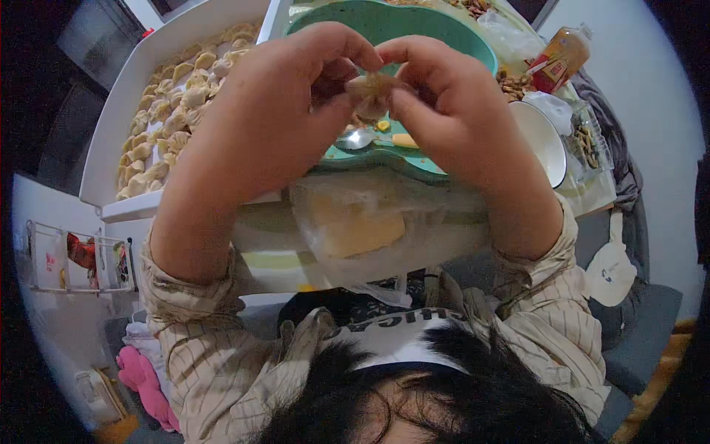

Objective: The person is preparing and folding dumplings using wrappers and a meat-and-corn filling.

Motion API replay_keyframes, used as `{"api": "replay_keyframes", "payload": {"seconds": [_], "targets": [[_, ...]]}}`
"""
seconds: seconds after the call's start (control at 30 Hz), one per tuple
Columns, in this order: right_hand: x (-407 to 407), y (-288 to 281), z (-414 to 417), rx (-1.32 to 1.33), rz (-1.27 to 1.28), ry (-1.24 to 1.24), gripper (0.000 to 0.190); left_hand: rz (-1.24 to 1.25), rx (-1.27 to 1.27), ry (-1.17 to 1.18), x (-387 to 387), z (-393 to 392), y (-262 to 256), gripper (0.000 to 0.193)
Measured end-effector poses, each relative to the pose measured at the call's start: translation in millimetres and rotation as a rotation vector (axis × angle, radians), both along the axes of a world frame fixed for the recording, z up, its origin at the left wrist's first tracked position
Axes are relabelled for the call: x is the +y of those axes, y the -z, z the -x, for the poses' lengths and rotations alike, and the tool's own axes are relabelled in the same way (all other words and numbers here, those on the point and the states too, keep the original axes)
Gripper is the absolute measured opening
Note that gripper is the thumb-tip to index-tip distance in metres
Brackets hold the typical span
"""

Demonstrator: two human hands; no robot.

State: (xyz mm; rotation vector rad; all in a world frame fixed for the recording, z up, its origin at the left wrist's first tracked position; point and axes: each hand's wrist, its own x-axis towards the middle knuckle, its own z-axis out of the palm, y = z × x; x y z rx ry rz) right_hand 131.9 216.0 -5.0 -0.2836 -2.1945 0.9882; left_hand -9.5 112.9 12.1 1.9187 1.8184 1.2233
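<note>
Both my left hand (277, 105) and my right hand (444, 100) hold one dumpling (373, 97) between their fingertips, one hand on each side of it. The dumpling is raised over a green plastic basin (410, 16). Below it in the basin lie a metal spoon (356, 140) and a yellow handle (405, 140), with bits of filling around them. To the left, a white tray (105, 139) holds rows of pleated dumplings (177, 122). Nearer to me, a clear plastic bag with a pale yellow-brown slab inside (360, 225) lies on the table.
At the right stand a white bowl (546, 144), a bottle with a red label (561, 58), crumpled clear plastic (507, 33) and a clear container (591, 136) with brown pieces. A wire rack (83, 261) hangs at the lower left, above a pink plush item (145, 383).
</note>
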Motion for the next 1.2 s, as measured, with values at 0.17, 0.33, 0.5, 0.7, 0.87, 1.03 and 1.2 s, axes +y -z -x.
{"api": "replay_keyframes", "payload": {"seconds": [0.17, 0.33, 0.5, 0.7, 0.87, 1.03, 1.2], "targets": [[-2.2, 0.0, -4.4, -0.093, 0.020, -0.173, 0.049, 0.103, -0.206, 0.070, 0.8, 3.6, -3.4, 0.029], [-2.9, 6.8, -1.1, 0.018, -0.069, -0.227, 0.052, 0.187, -0.377, 0.192, 3.0, 1.9, -0.6, 0.040], [5.8, -2.6, -1.3, 0.020, -0.306, -0.215, 0.049, 0.101, -0.413, 0.249, -0.1, 9.5, -1.4, 0.038], [-7.2, -26.2, -16.0, 0.009, 0.036, -0.281, 0.036, 0.248, -0.361, 0.180, 1.9, 6.8, -8.9, 0.020], [0.1, -2.4, -7.5, -0.051, 0.158, -0.192, 0.038, 0.124, -0.043, 0.057, 1.2, 9.2, -6.5, 0.014], [4.2, -3.6, -8.5, -0.202, 0.211, -0.220, 0.036, -0.100, 0.412, -0.018, -2.6, -1.2, -1.9, 0.014], [4.5, -1.8, -8.0, -0.133, 0.350, -0.257, 0.041, -0.185, 0.595, -0.072, -1.6, -13.7, 1.5, 0.019]]}}
